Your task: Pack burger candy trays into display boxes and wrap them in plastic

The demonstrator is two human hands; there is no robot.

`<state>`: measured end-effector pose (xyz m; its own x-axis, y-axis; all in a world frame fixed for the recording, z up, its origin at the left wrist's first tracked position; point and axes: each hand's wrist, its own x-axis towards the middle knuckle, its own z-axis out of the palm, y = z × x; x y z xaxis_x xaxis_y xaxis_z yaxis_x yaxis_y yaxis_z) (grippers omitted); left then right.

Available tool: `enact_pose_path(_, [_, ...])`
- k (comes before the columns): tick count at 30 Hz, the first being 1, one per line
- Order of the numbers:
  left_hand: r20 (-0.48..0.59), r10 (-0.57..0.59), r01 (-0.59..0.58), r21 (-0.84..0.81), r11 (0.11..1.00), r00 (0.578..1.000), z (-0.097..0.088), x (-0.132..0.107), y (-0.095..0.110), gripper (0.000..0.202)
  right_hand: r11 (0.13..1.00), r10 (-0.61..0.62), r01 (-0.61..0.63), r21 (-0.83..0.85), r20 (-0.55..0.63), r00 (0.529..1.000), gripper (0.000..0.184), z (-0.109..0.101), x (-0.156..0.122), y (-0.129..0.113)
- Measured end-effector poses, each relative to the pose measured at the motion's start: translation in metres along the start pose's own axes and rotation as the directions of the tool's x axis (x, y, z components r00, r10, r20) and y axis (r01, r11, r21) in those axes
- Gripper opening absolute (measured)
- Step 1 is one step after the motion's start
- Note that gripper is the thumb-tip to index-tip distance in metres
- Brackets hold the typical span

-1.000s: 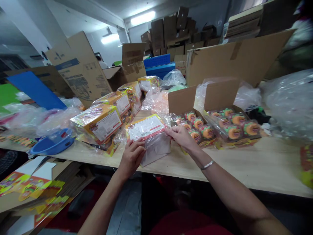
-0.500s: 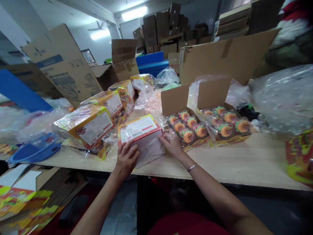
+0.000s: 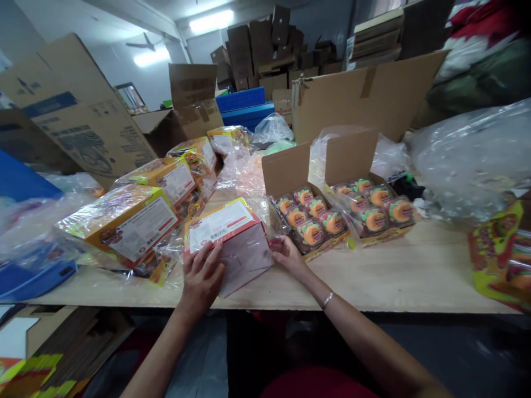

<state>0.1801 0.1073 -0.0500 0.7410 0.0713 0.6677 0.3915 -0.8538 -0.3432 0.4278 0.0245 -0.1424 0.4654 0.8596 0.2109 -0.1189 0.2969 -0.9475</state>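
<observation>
In the middle of the table is a closed display box (image 3: pixel 244 257) with a red edge, a white side facing me and a white printed label on top. Clear plastic film (image 3: pixel 265 207) shows at its far right edge. My left hand (image 3: pixel 203 273) grips the box's near left corner, its fingers lying over the label. At the right edge, my right hand (image 3: pixel 288 254) has its fingers pinched together on the clear film beside the box. To the right stand two open display boxes, a nearer one (image 3: pixel 286 168) and a farther one (image 3: pixel 352 155), both filled with burger-shaped toys in clear packs.
Several film-wrapped boxes (image 3: pixel 143 232) line the left of the table. A blue basin (image 3: pixel 37 279) lies at the left edge. Clear plastic bags (image 3: pixel 468 160) pile up at right, above another open box (image 3: pixel 493 249). A large carton (image 3: pixel 365 105) stands behind; flat cardboard (image 3: pixel 78 337) is stacked below left.
My right hand has slid slightly down along the box's right edge. My left hand stays on the near left corner. The view has shifted a little to the right.
</observation>
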Motion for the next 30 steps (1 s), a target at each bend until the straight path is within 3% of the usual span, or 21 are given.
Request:
enact_pose_path(2, [-0.006, 0.012, -0.012, 0.018, 1.0, 1.0, 0.001, 0.001, 0.001, 0.017, 0.999, -0.039, 0.04, 0.017, -0.075, 0.996, 0.064, 0.004, 0.002, -0.01])
enact_pose_path(6, [-0.002, 0.045, -0.045, 0.06, 0.997, 0.999, 0.002, 0.0, 0.0, 0.017, 0.995, -0.02, 0.007, -0.096, -0.143, 0.99, 0.042, 0.02, 0.017, -0.027])
enact_pose_path(11, [0.08, 0.038, -0.042, 0.049, 0.998, 0.996, -0.014, 0.005, 0.009, 0.011, 1.0, 0.027, -0.026, 0.009, -0.169, 0.985, 0.041, 0.027, 0.026, -0.023])
enact_pose_path(13, [0.113, -0.023, 0.024, -0.007, 1.0, 0.993, -0.027, 0.02, 0.014, 0.02, 1.0, 0.025, -0.025, 0.007, -0.135, 0.99, 0.042, 0.023, 0.026, -0.017])
enact_pose_path(16, [0.196, -0.074, 0.094, -0.095, 0.991, 0.978, -0.036, 0.061, 0.016, 0.033, 1.0, 0.012, -0.012, 0.008, -0.088, 0.996, 0.045, 0.016, 0.023, -0.013])
enact_pose_path(19, [0.309, 0.09, -0.023, -0.214, 0.977, 0.947, -0.021, 0.116, 0.013, 0.044, 0.999, -0.016, 0.019, 0.038, -0.087, 0.996, 0.047, 0.014, 0.02, -0.016])
enact_pose_path(23, [0.447, 0.355, -0.171, -0.401, 0.9, 0.821, 0.018, 0.171, 0.007, 0.067, 0.995, -0.085, 0.09, 0.052, -0.091, 0.992, 0.043, 0.016, 0.015, -0.026])
enact_pose_path(26, [0.499, 0.393, -0.177, -0.425, 0.888, 0.773, 0.037, 0.186, 0.006, 0.068, 0.991, -0.117, 0.123, 0.059, -0.101, 0.988, 0.036, 0.016, 0.013, -0.027])
enact_pose_path(30, [0.564, 0.381, -0.106, -0.459, 0.882, 0.732, 0.046, 0.182, 0.005, 0.053, 0.987, -0.148, 0.154, 0.048, -0.096, 0.984, 0.029, 0.012, 0.011, -0.027])
